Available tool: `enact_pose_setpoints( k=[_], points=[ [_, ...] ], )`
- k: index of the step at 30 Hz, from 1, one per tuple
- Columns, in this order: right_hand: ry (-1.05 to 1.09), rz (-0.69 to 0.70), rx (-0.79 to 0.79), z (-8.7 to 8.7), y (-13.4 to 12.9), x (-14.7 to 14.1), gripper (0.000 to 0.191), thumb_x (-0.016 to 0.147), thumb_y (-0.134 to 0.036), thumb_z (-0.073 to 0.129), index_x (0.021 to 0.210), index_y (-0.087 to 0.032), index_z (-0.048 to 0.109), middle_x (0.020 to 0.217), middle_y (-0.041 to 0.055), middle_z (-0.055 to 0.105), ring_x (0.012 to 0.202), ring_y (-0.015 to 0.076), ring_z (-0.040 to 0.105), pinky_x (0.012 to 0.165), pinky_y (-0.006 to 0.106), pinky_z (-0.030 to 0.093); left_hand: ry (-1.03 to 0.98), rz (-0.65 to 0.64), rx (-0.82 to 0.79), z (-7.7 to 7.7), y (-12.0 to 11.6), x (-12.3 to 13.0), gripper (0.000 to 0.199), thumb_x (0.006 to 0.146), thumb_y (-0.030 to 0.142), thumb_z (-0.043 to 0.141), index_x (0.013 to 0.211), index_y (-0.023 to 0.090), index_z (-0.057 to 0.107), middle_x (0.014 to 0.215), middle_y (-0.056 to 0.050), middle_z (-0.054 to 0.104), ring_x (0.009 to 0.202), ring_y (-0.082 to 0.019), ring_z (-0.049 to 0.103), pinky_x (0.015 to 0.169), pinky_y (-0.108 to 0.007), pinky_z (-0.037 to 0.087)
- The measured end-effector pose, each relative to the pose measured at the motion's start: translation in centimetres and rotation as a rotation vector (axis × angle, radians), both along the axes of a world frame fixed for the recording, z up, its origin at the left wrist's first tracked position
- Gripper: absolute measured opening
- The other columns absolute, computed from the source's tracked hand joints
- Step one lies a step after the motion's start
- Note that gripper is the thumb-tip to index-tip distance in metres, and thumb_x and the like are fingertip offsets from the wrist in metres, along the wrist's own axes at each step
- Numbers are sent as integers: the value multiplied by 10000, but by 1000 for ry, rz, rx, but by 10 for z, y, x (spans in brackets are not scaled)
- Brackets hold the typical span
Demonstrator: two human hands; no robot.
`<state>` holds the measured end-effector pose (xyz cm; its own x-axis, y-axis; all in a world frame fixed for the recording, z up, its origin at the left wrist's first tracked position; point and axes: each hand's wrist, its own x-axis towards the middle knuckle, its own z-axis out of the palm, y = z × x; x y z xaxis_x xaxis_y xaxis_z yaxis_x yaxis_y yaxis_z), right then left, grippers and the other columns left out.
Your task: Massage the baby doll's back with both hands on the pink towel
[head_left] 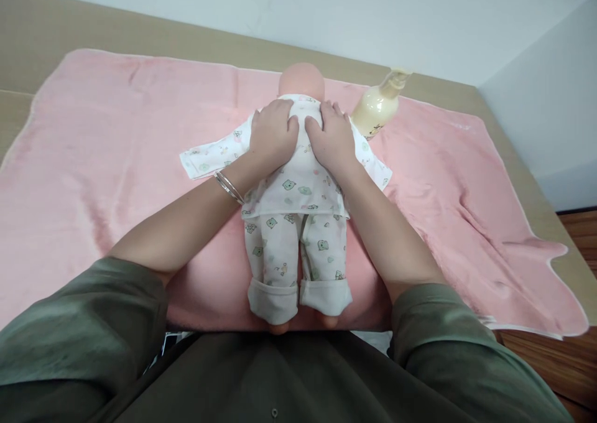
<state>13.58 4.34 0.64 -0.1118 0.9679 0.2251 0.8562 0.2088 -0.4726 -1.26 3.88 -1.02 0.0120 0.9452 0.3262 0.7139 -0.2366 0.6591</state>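
A baby doll (301, 82) lies on a pink blanket (140, 118), its bald head toward the wall and its feet toward me. It wears a white printed top (303, 190) and matching trousers (277, 249) with turned-up cuffs. My left hand (273, 134) rests flat on the upper left of the top, fingers pointing to the doll's head. On the upper right my right hand (332, 134) lies the same way, its thumb apart from the left thumb. Neither hand grasps anything. No face of the doll shows.
A cream-coloured pump bottle (377, 107) stands on the blanket just right of the doll's shoulder. Behind the blanket runs the wooden table top (186, 40), which meets a white wall (326, 12). The blanket is wrinkled at the right and hangs over the near edge.
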Motion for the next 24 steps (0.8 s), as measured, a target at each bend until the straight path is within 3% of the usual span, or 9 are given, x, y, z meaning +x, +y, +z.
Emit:
enact_pose_setpoints(
  k=[2,5,7,10,13,17,21,24],
  points=[
    [-47,-66,-48,4,-5,-3,626,1041,-447,391,1485,-20,499,1688,235,395,1652,384,251,1377,623,143,118,-15,-31,1,-6,3,454,1023,359,373,1409,245,582,1533,-141,588,1520,-369,462,1321,-615,274],
    [-108,-91,-87,12,-14,-6,621,1068,-451,361,1488,-8,479,1685,258,382,1642,409,263,1362,640,171,188,-32,-16,1,-16,8,554,1037,423,353,1513,177,497,1606,-187,513,1585,-392,367,1339,-617,232],
    [-178,-78,-71,19,-22,-8,553,1088,-392,322,1431,-9,525,1596,270,494,1585,430,371,1325,651,268,187,-47,21,0,-20,10,578,1037,405,334,1533,143,474,1612,-204,505,1586,-398,359,1341,-617,225],
    [-282,-52,-68,29,-40,-13,436,1092,-281,291,1264,-41,613,1280,253,686,1370,442,604,1201,668,442,177,-52,9,1,-17,10,568,1026,368,335,1528,141,474,1576,-211,536,1549,-410,407,1313,-647,272],
    [-267,-50,-36,28,-57,-20,361,1075,-253,339,1212,-79,625,1105,227,720,1204,446,693,1095,704,516,172,-7,-74,8,-9,5,557,1015,359,371,1527,157,457,1562,-194,553,1515,-397,454,1298,-639,320],
    [-160,96,114,14,-52,-20,436,1033,-218,349,1382,-100,582,1428,212,648,1466,439,526,1203,690,455,240,-15,-205,23,-3,-3,529,1033,409,392,1474,137,501,1521,-214,582,1476,-385,511,1272,-557,395],
    [-80,199,2,7,-19,-7,561,1007,-244,362,1537,-112,487,1696,119,426,1643,319,301,1391,551,238,292,-31,-186,28,-8,-2,463,1043,334,346,1365,118,597,1428,-222,641,1405,-396,572,1248,-581,411],
    [-65,155,-61,10,-3,1,621,1009,-289,383,1600,-98,405,1741,123,347,1662,298,256,1405,521,187,301,-53,-94,24,-20,7,515,1013,264,343,1457,101,547,1576,-207,545,1502,-412,475,1297,-650,319]
  ],
)
